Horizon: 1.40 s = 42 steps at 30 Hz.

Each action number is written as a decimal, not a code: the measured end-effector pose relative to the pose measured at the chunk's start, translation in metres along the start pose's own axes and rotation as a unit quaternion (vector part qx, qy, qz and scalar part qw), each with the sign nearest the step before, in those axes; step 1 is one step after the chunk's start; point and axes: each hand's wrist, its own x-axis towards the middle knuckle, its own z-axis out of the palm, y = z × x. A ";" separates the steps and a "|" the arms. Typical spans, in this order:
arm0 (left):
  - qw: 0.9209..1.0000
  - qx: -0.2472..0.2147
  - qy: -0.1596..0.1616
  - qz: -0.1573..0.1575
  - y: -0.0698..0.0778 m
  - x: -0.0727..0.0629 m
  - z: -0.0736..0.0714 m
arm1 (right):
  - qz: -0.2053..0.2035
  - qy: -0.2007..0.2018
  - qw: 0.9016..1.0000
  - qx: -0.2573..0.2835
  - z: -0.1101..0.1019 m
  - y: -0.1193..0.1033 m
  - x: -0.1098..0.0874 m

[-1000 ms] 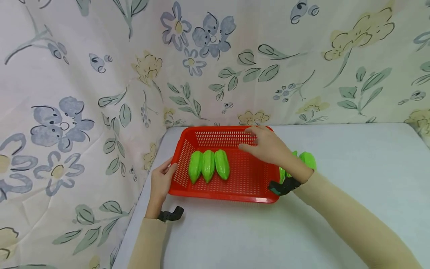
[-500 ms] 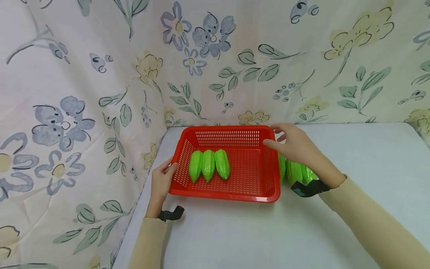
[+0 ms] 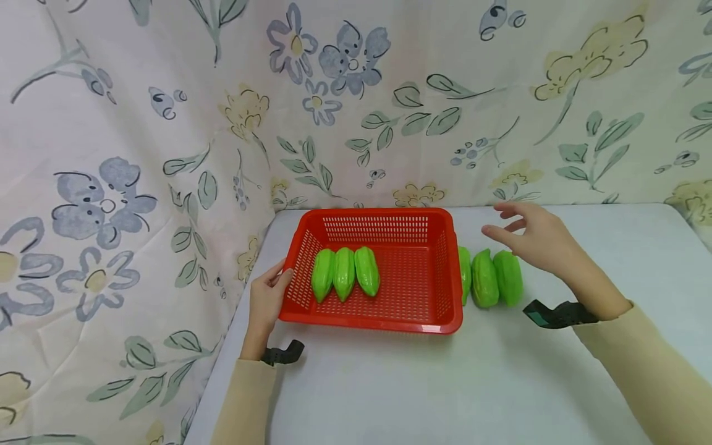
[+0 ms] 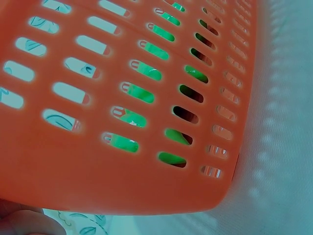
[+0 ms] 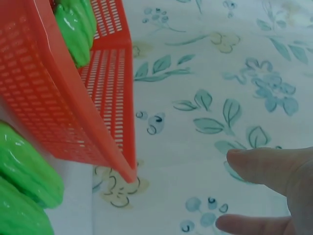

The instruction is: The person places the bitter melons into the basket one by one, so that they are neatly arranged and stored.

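A red plastic basket (image 3: 384, 326) with slotted sides stands on the white table. Three glossy green ridged fruits, like star fruit (image 3: 344, 275), lie side by side at its left. My left hand (image 3: 267, 300) grips the basket's left rim; its fingertips show below the slotted wall (image 4: 127, 181) in the left wrist view. My right hand (image 3: 536, 238) is in the air, right of the basket, with thumb and fingers apart and nothing between them. Below and left of it, three more green fruits (image 3: 485, 281) lie on the table, the leftmost partly hidden by the basket's right wall.
The white table top (image 3: 389, 395) spreads in front of the basket and to the right. A floral cloth (image 3: 473, 123) hangs behind the table and along its left side. Each wrist carries a black strap with a camera (image 3: 559, 314).
My right hand has moved from over the basket out to the right, past its right rim, uncovering the fruits on the table. The left hand and the basket have stayed in place.
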 end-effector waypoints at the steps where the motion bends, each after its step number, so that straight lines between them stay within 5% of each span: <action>1: 1.000 -0.001 0.000 0.000 0.000 0.000 0.000 | 0.004 0.000 1.000 0.000 -0.002 0.002 -0.001; 18: 1.000 -0.006 0.003 -0.004 -0.001 0.002 0.000 | 0.025 0.003 1.000 -0.018 -0.018 0.033 -0.010; 42: 1.000 -0.009 -0.003 -0.003 0.001 0.001 0.000 | 0.054 -0.095 0.994 -0.013 0.040 0.091 0.004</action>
